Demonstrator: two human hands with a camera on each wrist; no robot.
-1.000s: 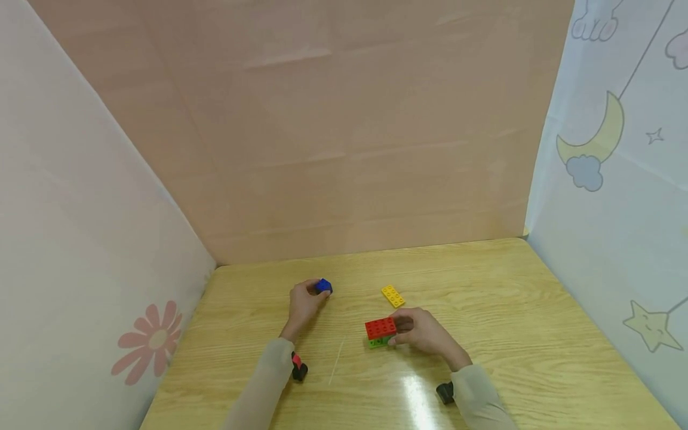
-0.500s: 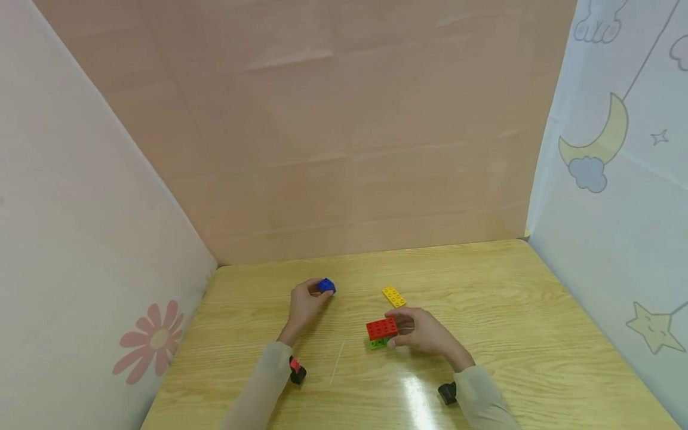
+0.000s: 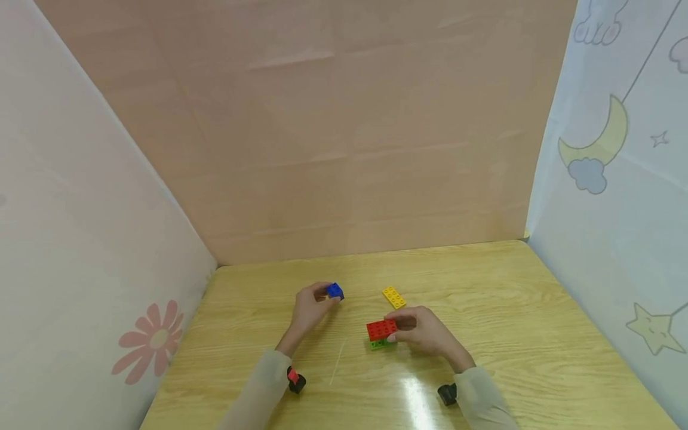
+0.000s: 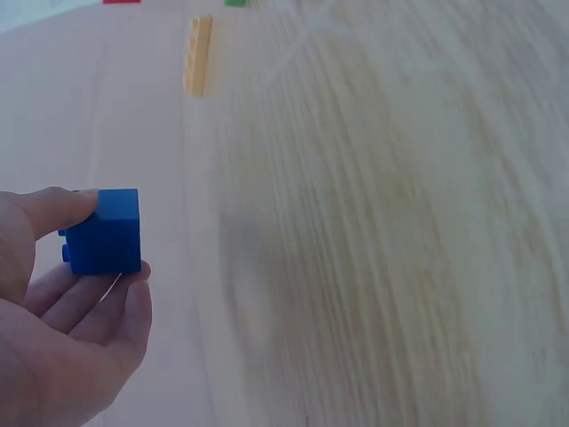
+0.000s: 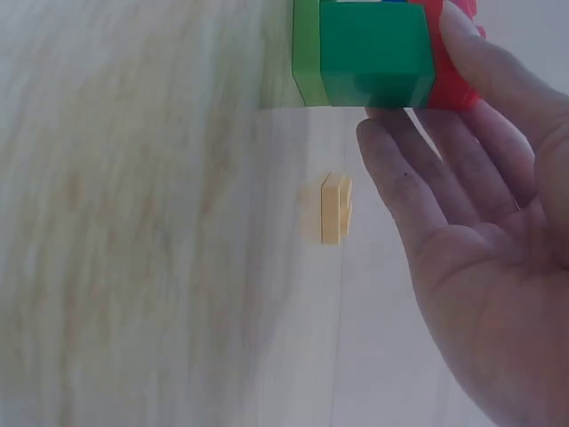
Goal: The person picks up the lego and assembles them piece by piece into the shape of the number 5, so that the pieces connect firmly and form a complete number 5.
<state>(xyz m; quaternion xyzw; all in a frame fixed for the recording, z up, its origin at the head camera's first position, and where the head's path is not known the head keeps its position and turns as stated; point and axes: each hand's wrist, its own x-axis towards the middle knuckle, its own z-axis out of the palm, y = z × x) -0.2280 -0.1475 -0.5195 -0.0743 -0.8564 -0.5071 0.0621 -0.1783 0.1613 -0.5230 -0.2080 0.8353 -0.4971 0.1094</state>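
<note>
My left hand (image 3: pixel 309 310) pinches a small blue building brick (image 3: pixel 335 291) between thumb and fingers. In the left wrist view this blue brick (image 4: pixel 104 233) is held off the table, studs turned toward the palm. Further right, my right hand (image 3: pixel 424 328) grips the red brick (image 3: pixel 381 329) at the top of a small stack. Below the red lies a dark green brick (image 5: pixel 375 55), on a light green plate (image 5: pixel 308 52), as the right wrist view shows. The thumb lies across the red brick, and the fingers reach round its other side.
A flat yellow brick (image 3: pixel 394 297) lies on the wooden table (image 3: pixel 537 334) behind the right hand. A tan back wall (image 3: pixel 344 149) and pale printed side walls (image 3: pixel 602 239) enclose the table.
The left hand has carried the blue brick a little to the right and slightly nearer, toward the stack. The right hand and the stack stay almost in place.
</note>
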